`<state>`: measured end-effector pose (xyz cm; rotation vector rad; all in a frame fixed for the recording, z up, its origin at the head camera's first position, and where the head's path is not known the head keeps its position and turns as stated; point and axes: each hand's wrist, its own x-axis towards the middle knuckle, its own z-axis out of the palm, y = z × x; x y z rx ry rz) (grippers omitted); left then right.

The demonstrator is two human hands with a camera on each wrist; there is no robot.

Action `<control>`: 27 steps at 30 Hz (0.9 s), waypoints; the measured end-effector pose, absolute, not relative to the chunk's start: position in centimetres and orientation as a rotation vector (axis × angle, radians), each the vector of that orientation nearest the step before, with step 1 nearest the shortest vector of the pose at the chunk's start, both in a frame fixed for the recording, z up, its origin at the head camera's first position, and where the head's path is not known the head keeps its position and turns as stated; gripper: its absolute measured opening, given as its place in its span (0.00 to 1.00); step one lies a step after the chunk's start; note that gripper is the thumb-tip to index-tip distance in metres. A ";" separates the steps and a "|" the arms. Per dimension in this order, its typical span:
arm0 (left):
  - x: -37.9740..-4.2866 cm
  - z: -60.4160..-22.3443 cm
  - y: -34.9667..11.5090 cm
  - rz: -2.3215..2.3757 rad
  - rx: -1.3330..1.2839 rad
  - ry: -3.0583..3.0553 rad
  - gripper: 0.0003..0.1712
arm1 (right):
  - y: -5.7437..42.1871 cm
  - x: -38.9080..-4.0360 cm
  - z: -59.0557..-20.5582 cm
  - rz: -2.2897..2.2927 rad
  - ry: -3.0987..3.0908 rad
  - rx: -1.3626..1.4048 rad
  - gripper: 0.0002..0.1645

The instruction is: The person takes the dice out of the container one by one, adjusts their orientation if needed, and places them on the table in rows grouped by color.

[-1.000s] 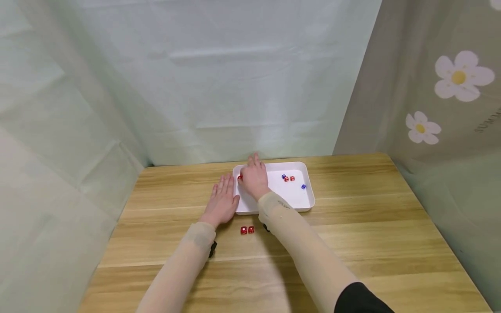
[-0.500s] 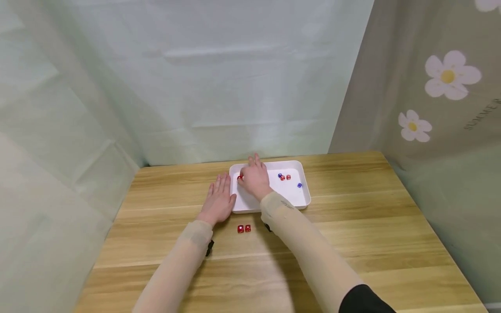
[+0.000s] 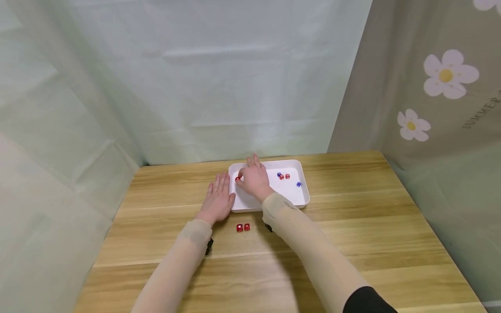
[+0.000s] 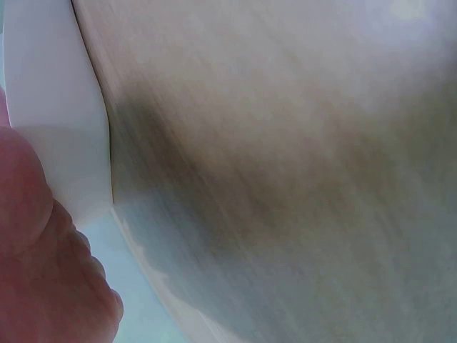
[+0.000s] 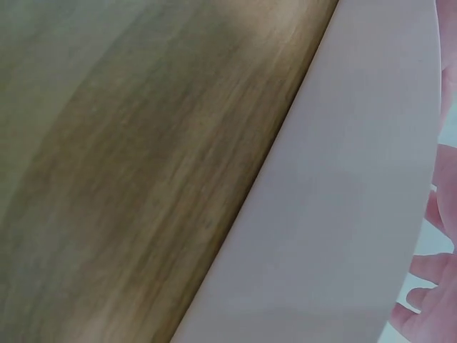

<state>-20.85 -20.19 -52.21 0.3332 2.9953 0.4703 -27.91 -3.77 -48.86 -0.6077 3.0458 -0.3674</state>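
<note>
The right hand (image 3: 254,178) pinches a red die (image 3: 237,178), white tray (image 3: 288,192) beneath, straight-fingered left hand (image 3: 218,200) left of that grip.

The right hand (image 3: 254,179) partly covers the red die (image 3: 237,179) at its fingertips and a stretch of the tray's far rim. Right of that hand, a blue die (image 3: 279,174) is partly hidden by another red die (image 3: 282,177); their spots are too small to read. The left wrist view cuts off the left hand (image 3: 217,204) and blurs the counter (image 4: 285,128) beside it. Behind both hands, the sleeves (image 3: 172,274) leave the head view's bottom edge.
</note>
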 end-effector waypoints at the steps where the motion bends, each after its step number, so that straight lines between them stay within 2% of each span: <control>1: -21.0 -52.4 -20.3 0.459 0.332 2.993 0.42 | -3.7 -27.9 -48.9 -0.377 3.043 -0.614 0.17; 27: -20.9 -51.6 -20.0 0.479 0.307 2.979 0.43 | 1.7 -23.1 -47.1 -0.708 3.022 -0.892 0.12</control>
